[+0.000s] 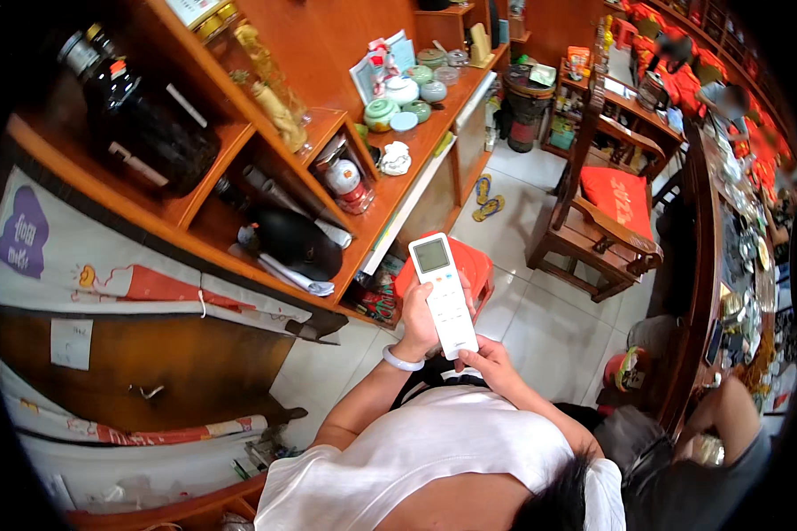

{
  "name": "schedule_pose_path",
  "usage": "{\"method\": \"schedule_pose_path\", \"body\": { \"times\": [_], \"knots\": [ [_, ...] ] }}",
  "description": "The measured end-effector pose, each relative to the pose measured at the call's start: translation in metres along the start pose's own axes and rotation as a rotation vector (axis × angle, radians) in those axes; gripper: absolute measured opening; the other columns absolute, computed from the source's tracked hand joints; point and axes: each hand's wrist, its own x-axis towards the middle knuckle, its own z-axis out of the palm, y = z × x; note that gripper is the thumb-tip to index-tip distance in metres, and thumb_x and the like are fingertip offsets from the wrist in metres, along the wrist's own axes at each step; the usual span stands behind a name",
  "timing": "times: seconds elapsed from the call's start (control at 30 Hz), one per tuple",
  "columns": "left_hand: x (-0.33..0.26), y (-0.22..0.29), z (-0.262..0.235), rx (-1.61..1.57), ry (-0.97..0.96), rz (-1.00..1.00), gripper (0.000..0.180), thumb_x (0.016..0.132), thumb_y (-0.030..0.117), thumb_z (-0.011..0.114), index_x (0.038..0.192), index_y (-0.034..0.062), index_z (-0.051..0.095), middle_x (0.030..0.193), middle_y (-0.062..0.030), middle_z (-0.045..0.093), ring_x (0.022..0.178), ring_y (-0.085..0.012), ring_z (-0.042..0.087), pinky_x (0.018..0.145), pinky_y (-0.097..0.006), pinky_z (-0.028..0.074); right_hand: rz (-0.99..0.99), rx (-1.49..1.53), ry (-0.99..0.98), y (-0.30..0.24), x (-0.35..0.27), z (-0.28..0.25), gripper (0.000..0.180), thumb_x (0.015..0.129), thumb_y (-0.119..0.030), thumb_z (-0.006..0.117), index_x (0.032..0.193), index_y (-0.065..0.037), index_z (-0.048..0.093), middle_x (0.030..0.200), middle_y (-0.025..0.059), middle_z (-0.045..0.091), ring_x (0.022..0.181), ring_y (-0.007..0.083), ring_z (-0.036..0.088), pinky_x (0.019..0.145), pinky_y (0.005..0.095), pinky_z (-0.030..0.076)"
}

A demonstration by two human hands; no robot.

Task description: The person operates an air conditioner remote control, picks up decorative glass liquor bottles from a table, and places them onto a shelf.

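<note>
A white remote control [450, 305] with a small grey screen at its far end is held up in front of my body. My left hand [419, 320] wraps round its left side, the thumb lying on the front face near the buttons. At the near end my right hand [491, 365] grips the lower edge, its thumb on the front. A pale bangle [403, 359] circles my left wrist. Beneath the remote stands a red plastic stool [475, 270], partly hidden by the remote and my left hand.
On the left, a wooden shelf unit [230, 164] holds a large dark bottle [142, 124] and several jars. Ceramic pots [401, 91] line the counter. A wooden armchair [584, 230] with a red cushion [615, 200] stands at the right. Slippers [487, 209] lie on the tiles. Another person's bent leg [726, 416] shows lower right.
</note>
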Motion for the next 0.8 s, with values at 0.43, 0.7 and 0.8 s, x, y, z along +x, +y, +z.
{"method": "schedule_pose_path", "body": {
  "times": [0.43,0.7,0.8],
  "knots": [
    [-0.034,0.028,-0.025,-0.053,0.17,0.208,0.039,0.071,0.027,0.037,0.092,-0.0043,0.048,0.077,-0.0166,0.054,0.06,-0.0265,0.055,0.054,-0.038,0.049,0.094,-0.396,-0.006,0.059,-0.001,-0.053,0.031,0.082,-0.022,0.055,0.099,0.003,0.056,0.083,0.0065,0.06,0.07,0.0108,0.052,0.065,0.0236,0.043],
    [-0.043,0.033,-0.026,-0.008,0.214,0.305,0.038,0.071,0.022,0.037,0.097,-0.0049,0.044,0.077,-0.021,0.053,0.06,-0.0291,0.055,0.052,-0.039,0.05,0.143,-0.485,0.134,0.079,-0.014,-0.081,0.032,0.08,-0.025,0.059,0.094,0.004,0.058,0.072,0.0045,0.059,0.065,0.0098,0.052,0.059,0.0236,0.043],
    [-0.048,0.041,-0.025,0.089,0.196,0.443,0.039,0.073,0.023,0.039,0.101,-0.0043,0.041,0.079,-0.0216,0.053,0.061,-0.0298,0.057,0.051,-0.039,0.051,0.166,-0.483,0.209,0.083,-0.022,-0.089,0.031,0.079,-0.024,0.059,0.093,0.004,0.059,0.071,0.0052,0.059,0.064,0.0099,0.052,0.059,0.0239,0.044]
  ]
}}
